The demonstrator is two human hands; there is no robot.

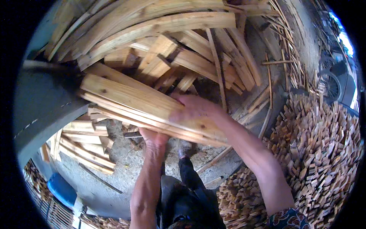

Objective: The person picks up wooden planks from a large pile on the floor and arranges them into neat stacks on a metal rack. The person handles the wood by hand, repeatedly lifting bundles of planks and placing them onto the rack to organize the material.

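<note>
**Stack of flat, pale wooden boards (143, 105): hold and hazards**

The stack lies in front of the person, slanting from far left to near right. The left hand (153, 136) is clamped on its near long edge from below. The right hand (192, 108) lies against the top board; blur prevents telling whether its grip is closed.

Caution: the boards look loose and unbound. Uneven support could let them slide over one another; rough edges could cause splinters.

Beyond the stack is a jumbled pile of wood offcuts (198, 63), which could snag the boards' far edge. At left, short pale boards (85, 147) lie on the grey concrete floor (131, 162).

Containers: one blue, rounded drum-like vessel (62, 190), near left; contents not visible.
</note>
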